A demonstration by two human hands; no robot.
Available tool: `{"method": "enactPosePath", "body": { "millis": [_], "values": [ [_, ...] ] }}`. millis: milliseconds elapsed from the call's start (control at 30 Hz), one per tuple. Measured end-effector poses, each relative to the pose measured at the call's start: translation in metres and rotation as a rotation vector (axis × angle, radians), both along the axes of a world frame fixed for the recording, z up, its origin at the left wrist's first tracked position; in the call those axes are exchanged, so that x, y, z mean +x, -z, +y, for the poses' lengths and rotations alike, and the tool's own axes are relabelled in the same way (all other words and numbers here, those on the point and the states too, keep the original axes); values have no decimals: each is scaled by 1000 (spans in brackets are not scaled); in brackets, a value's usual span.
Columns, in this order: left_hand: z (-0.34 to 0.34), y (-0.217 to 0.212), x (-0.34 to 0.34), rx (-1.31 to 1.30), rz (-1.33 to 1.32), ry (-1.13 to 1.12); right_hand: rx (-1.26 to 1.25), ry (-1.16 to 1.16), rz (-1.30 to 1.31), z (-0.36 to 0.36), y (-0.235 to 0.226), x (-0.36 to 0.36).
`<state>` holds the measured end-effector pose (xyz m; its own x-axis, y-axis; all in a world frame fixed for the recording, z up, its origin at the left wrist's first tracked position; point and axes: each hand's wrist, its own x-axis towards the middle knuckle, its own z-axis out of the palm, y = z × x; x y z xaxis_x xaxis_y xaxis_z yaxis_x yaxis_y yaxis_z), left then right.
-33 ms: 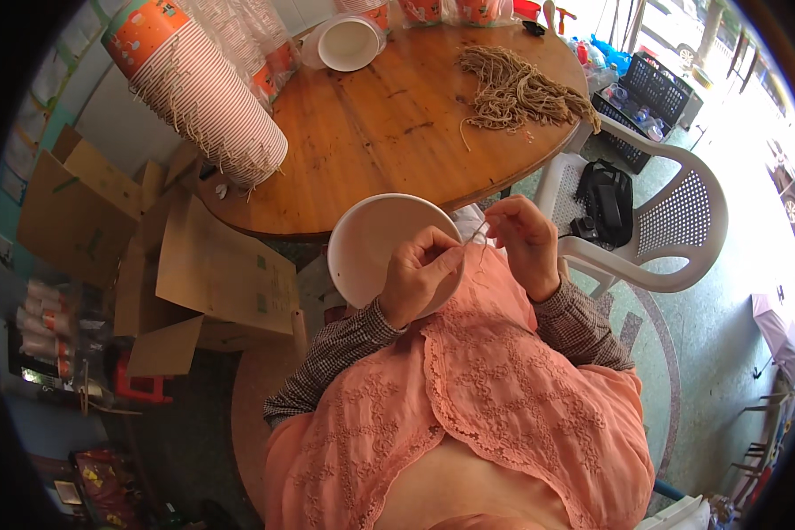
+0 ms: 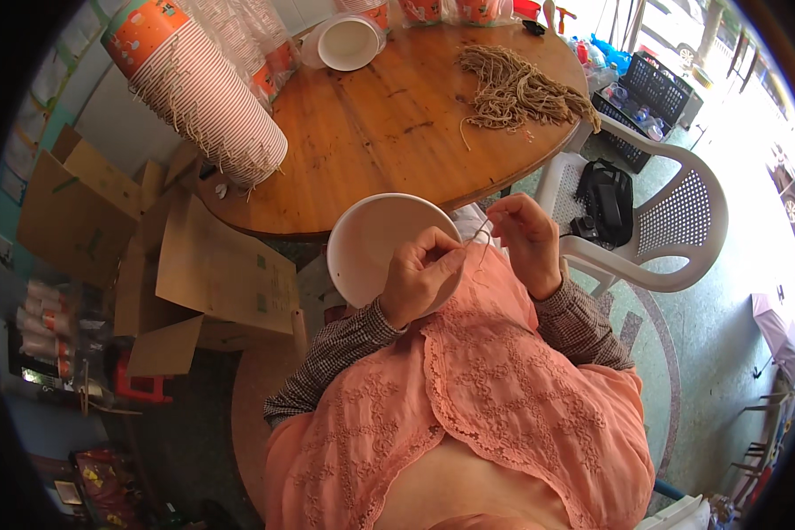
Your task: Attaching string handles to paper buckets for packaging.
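Observation:
A white-lined paper bucket point(image 2: 362, 238) rests at my lap below the table edge, its open mouth facing up. My left hand point(image 2: 420, 269) is in front of its right rim, thumb and forefinger pinched on a thin piece of brown twine point(image 2: 488, 237). Just to the right, my right hand point(image 2: 526, 240) has its fingertips closed at the upper part of the same twine, which bends in a small loop between the hands. A loose end hangs over my pink apron point(image 2: 521, 353). Whether the twine passes through the bucket's wall is hidden by my left hand.
On the round wooden table point(image 2: 371, 132) lie a tall stack of nested paper buckets point(image 2: 208, 102) with twine strands, a tangled twine bundle point(image 2: 521, 88) and a white bucket point(image 2: 349, 44). Open cardboard boxes point(image 2: 225, 274) stand left; a white plastic chair point(image 2: 680, 221) holding a black bag stands right.
The twine between my hands bends into a rounder loop. My right hand has shifted very slightly; my left hand and the bucket stay in place.

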<state>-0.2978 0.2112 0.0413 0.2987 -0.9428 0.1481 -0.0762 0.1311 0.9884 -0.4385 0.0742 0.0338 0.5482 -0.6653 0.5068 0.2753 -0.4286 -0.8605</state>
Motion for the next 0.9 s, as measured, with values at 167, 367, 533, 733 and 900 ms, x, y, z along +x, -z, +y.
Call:
{"method": "enactPosePath", "body": {
  "millis": [167, 367, 533, 733, 900],
  "values": [
    [-6, 1, -6, -114, -74, -78, 282, -160, 63, 2, -19, -3],
    [-2, -12, -8, -222, -408, -229, 479, -341, 173, 6, -35, -15],
    [-10, -34, -4, -489, -840, -310, 5, -178, 197, 16, -36, -16],
    [-18, -34, 12, -511, -933, -126, -216, -145, 171, 28, -37, -14],
    [-10, -38, 17, -533, -1183, -37, -71, -274, 192, 30, -42, -16]
  ]
}}
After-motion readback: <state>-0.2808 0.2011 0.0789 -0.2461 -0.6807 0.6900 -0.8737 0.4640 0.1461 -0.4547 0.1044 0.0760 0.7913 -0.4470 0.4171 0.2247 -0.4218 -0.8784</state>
